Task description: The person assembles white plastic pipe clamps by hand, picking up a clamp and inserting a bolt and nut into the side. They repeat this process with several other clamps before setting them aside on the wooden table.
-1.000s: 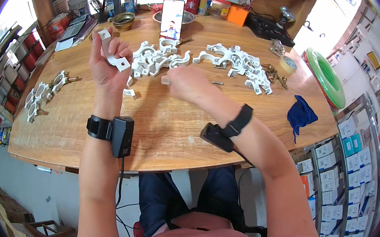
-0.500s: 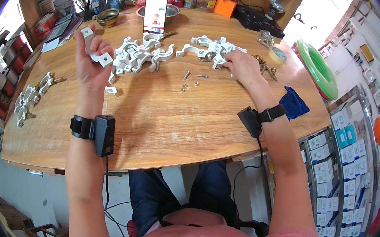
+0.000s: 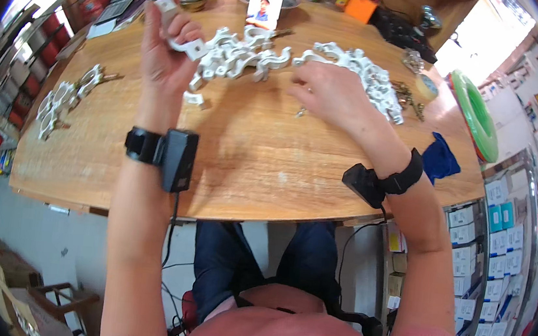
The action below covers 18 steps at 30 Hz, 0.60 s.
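Raised at the left, my left hand [image 3: 164, 58] has its fingers wrapped round a white half-ring clamp piece [image 3: 191, 49] with a hole in its end. My right hand [image 3: 332, 93] is over the wood just left of a pile of white clamp pieces [image 3: 382, 91], its fingers curled together and slightly blurred. Whatever they pinch is too small to make out. A small metal fastener [image 3: 301, 112] shows just below those fingers. Another heap of white clamp pieces [image 3: 238, 56] lies between my hands, with one loose piece [image 3: 193, 98] nearer me.
Joined white rings with brass-coloured bolts [image 3: 59, 101] lie on the left of the table [image 3: 247, 185]. A propped phone [image 3: 266, 2] stands at the back. On the right are brass-coloured hardware [image 3: 409, 103], a tape roll [image 3: 427, 86], a blue pouch [image 3: 440, 160] and green coils [image 3: 474, 117].
My right hand has moved left from the right-hand pile to the spot where the small bolts and nuts lay. My left hand still grips its clamp piece. The whole view has shifted.
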### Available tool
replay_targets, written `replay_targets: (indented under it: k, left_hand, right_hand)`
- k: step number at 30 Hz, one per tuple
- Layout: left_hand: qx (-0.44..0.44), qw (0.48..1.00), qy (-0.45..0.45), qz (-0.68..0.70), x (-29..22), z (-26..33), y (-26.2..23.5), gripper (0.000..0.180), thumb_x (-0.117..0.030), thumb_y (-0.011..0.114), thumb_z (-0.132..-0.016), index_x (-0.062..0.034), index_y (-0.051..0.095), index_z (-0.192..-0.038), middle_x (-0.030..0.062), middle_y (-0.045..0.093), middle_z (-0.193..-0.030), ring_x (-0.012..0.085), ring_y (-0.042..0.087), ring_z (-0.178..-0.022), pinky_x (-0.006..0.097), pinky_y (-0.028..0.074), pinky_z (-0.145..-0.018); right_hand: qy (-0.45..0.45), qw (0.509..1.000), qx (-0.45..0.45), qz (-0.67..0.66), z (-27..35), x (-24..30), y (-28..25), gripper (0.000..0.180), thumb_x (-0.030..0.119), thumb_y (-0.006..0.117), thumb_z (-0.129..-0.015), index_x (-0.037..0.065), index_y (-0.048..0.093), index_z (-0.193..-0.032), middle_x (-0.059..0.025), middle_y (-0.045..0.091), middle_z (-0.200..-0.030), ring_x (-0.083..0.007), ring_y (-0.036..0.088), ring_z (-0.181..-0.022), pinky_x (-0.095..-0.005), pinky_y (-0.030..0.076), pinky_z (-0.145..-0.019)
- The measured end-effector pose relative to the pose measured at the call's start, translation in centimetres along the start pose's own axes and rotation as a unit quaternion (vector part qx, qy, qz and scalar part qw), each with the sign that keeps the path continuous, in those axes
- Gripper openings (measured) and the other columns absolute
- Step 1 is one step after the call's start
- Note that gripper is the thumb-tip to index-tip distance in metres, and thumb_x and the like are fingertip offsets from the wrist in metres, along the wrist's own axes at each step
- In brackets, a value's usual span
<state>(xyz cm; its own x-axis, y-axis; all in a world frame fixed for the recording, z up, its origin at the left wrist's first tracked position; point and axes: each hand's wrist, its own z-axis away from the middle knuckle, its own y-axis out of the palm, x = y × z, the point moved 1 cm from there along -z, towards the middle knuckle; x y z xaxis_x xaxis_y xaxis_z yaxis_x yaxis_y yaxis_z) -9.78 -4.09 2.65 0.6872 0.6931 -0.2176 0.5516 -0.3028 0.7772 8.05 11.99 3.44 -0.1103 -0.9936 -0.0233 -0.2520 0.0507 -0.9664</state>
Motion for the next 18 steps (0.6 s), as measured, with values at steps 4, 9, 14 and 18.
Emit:
replay_targets:
  k: [4, 9, 14, 18]
  left_hand:
    - [-0.014, 1.000, 0.006, 0.015, 0.0, 0.0, -0.1, 0.035, -0.029, 0.058, -0.081, 0.0011, 0.053, -0.099, -0.0040, 0.030, -0.056, 0.0070, 0.029, -0.055, 0.018, 0.030, -0.049]
    - [-0.030, 0.998, 0.017, -0.043, 0.3, 0.1, 0.6, 0.032, -0.027, 0.055, -0.083, 0.0014, 0.054, -0.098, -0.0026, 0.030, -0.058, 0.0075, 0.027, -0.055, 0.018, 0.030, -0.049]
    - [-0.049, 0.992, 0.035, -0.107, 1.2, 0.5, 1.0, 0.034, -0.031, 0.055, -0.083, -0.0026, 0.052, -0.101, -0.0027, 0.032, -0.061, 0.0076, 0.030, -0.057, 0.019, 0.032, -0.052]
    - [-0.032, 0.996, 0.021, -0.086, 1.0, 0.4, 1.1, 0.034, -0.032, 0.054, -0.083, -0.0025, 0.052, -0.101, -0.0030, 0.032, -0.061, 0.0077, 0.030, -0.057, 0.019, 0.032, -0.053]
  right_hand:
    - [-0.080, 0.995, 0.028, -0.047, -3.2, 6.1, 1.5, 0.030, 0.033, 0.056, -0.076, 0.004, 0.062, -0.080, -0.0130, 0.062, -0.077, -0.0288, 0.060, -0.074, -0.0395, 0.048, -0.063]
    - [-0.040, 0.993, 0.081, -0.075, -6.0, 10.2, 2.6, 0.029, 0.031, 0.058, -0.075, 0.004, 0.062, -0.083, -0.0134, 0.062, -0.080, -0.0277, 0.061, -0.077, -0.0384, 0.048, -0.065]
    - [-0.052, 0.990, 0.072, -0.113, -7.0, 10.0, 5.9, 0.021, 0.021, 0.056, -0.070, 0.005, 0.061, -0.083, -0.0148, 0.062, -0.080, -0.0289, 0.060, -0.077, -0.0386, 0.048, -0.068]
    - [-0.029, 0.973, 0.028, -0.227, -7.4, 7.8, 6.6, 0.020, 0.013, 0.055, -0.071, 0.002, 0.060, -0.087, -0.0154, 0.062, -0.078, -0.0261, 0.061, -0.074, -0.0371, 0.048, -0.064]
